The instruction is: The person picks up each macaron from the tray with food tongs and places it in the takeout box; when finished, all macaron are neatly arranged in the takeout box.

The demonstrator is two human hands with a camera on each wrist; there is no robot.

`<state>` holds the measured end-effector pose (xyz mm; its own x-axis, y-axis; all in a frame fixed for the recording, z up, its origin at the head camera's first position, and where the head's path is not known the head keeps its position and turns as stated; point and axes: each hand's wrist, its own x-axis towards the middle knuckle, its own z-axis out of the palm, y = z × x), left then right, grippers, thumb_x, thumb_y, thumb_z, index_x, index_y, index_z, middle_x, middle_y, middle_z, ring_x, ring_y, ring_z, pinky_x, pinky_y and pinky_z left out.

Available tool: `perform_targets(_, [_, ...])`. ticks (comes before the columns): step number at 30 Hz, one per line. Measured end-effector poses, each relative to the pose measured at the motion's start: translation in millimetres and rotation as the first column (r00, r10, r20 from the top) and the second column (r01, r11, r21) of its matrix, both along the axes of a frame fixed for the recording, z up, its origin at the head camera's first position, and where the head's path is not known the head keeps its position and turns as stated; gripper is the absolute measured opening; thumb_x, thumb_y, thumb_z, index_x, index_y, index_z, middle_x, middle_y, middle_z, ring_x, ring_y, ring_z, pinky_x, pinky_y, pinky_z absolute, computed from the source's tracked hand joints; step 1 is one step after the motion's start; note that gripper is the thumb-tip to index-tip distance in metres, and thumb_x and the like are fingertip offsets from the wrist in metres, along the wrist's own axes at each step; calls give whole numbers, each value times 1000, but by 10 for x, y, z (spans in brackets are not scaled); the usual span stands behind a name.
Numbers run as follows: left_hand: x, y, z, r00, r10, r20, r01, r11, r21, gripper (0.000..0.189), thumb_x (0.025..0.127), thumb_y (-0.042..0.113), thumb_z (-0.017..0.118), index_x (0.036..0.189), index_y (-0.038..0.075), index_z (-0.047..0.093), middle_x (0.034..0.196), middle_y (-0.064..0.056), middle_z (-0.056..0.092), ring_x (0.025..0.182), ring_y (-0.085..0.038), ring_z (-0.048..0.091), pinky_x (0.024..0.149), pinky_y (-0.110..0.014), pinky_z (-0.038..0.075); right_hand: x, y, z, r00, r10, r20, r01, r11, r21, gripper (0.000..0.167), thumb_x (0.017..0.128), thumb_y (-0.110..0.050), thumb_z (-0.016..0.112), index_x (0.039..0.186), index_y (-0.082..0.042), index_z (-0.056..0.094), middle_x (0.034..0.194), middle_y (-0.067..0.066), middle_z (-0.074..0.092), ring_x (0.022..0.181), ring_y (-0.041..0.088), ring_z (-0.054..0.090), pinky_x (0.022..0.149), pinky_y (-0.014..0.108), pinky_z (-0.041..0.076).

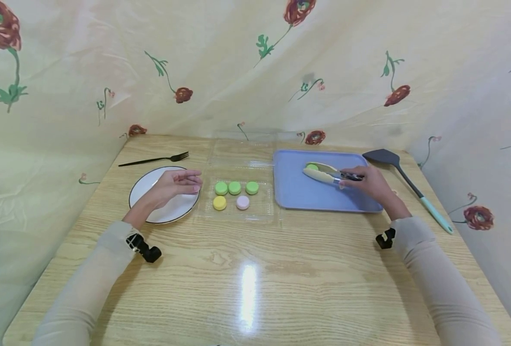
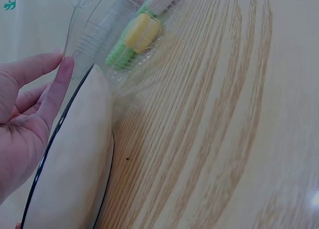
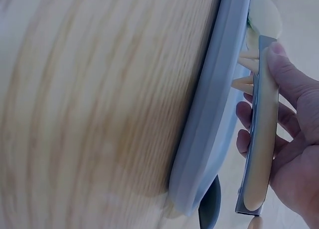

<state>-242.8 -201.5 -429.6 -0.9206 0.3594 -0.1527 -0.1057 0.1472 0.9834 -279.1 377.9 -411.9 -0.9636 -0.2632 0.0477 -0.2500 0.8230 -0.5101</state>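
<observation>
My right hand (image 1: 368, 181) grips a pair of tongs (image 3: 264, 124) with cream-coloured tips over the blue tray (image 1: 294, 192). Between the tong tips is a green macaron (image 1: 312, 166), partly hidden by them. Above the white plate (image 1: 177, 209) with a dark rim, my left hand (image 1: 173, 186) reaches with extended fingers towards the clear plastic container (image 1: 264, 211); whether the fingertips touch its edge I cannot tell. Inside the container, three green macarons (image 1: 235, 188) form a back row. In front of them lie a yellow macaron (image 1: 219, 203) and a pale pink macaron (image 1: 242, 202).
The container's clear lid (image 1: 243, 149) stands open towards the wall. Behind the plate lies a black fork (image 1: 156, 160). A dark spatula (image 1: 407, 178) with a mint handle end lies right of the tray. Flowered cloth (image 1: 221, 72) hangs behind the wooden table (image 1: 195, 288).
</observation>
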Motion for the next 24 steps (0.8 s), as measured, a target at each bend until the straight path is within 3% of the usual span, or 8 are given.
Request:
perform_targets(7, [-4, 9, 2, 1000, -2, 0, 2, 1000, 1, 58, 95, -2, 68, 148, -9, 44, 106, 9, 69, 99, -3, 70, 91, -22, 61, 7, 21, -32, 998, -1, -56, 0, 1000, -26, 48, 91, -28, 79, 132, -4, 68, 122, 26, 69, 102, 33, 62, 75, 24, 45])
perform_targets(11, [-7, 8, 12, 1000, -4, 3, 4, 1000, -1, 59, 95, -2, 67, 148, -9, 43, 106, 9, 69, 98, -3, 70, 91, -22, 61, 6, 12, -39, 999, -23, -48, 20, 998, -68, 47, 91, -28, 79, 132, -6, 69, 127, 24, 69, 107, 35, 62, 73, 16, 43])
perform_targets(24, [7, 11, 37, 1000, 3, 21, -3, 1000, -8, 59, 95, -3, 67, 148, -9, 44, 105, 9, 70, 97, -3, 70, 90, -21, 61, 28, 21, -25, 998, -50, -42, 47, 996, -76, 49, 92, -35, 78, 132, -8, 69, 129, 24, 67, 107, 33, 63, 70, 15, 46])
